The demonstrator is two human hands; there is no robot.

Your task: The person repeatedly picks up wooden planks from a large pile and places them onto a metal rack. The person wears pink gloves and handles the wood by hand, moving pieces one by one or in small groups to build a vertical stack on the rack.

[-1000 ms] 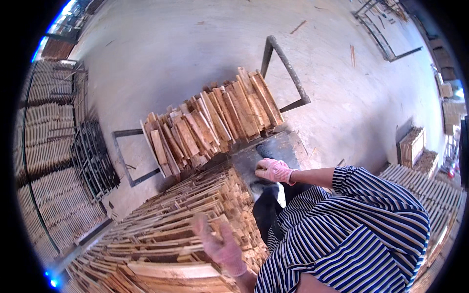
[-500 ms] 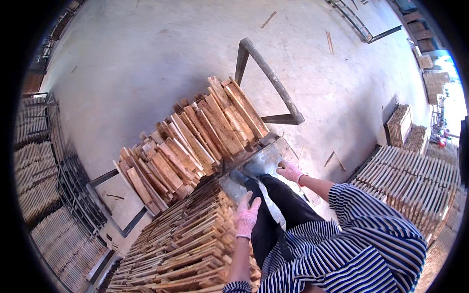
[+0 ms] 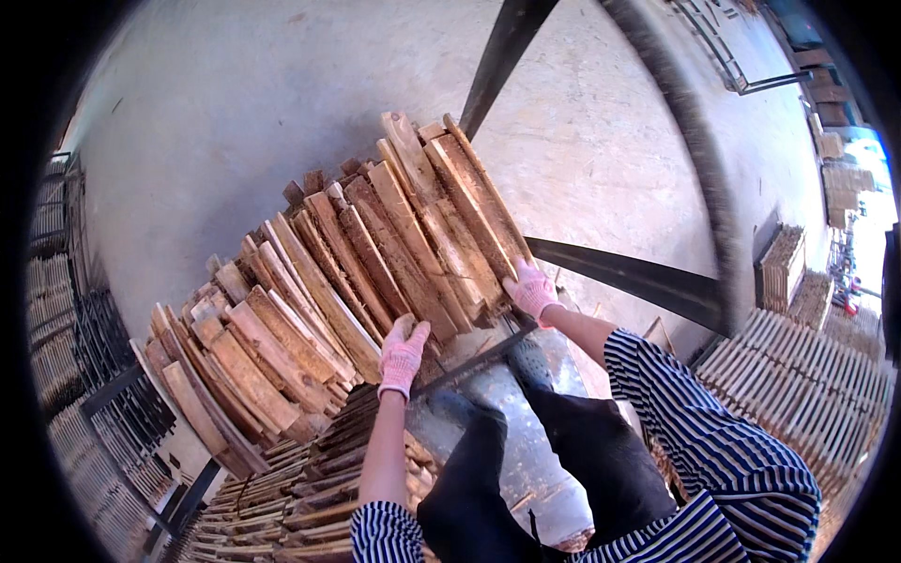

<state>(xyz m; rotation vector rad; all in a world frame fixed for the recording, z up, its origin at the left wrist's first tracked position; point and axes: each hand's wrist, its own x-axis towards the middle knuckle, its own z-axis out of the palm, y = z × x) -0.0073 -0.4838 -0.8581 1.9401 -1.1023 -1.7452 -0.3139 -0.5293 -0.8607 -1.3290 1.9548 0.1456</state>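
Rough wooden boards (image 3: 380, 253) stand packed on edge in a leaning row before me. My left hand (image 3: 402, 358), in a pink-and-white glove, touches the near ends of the boards at mid-row, thumb and fingertips apart. At the row's right end, my right hand (image 3: 533, 289), gloved alike, closes on the near end of the outermost board (image 3: 485, 194). Its far fingers are partly hidden. Both arms reach forward in striped sleeves. A dark metal bar (image 3: 474, 358) crosses in front of my feet, below the hands.
A dark metal frame (image 3: 624, 270) rises beyond the row's right end. More stacked boards (image 3: 310, 497) lie at lower left. I stand on a shiny metal sheet (image 3: 535, 460). Slatted stacks (image 3: 798, 375) stand to the right, and black racks (image 3: 113, 375) to the left.
Both hands have moved forward from beside my legs to the boards' near ends. My view has come closer to the row, and the metal frame appears larger.
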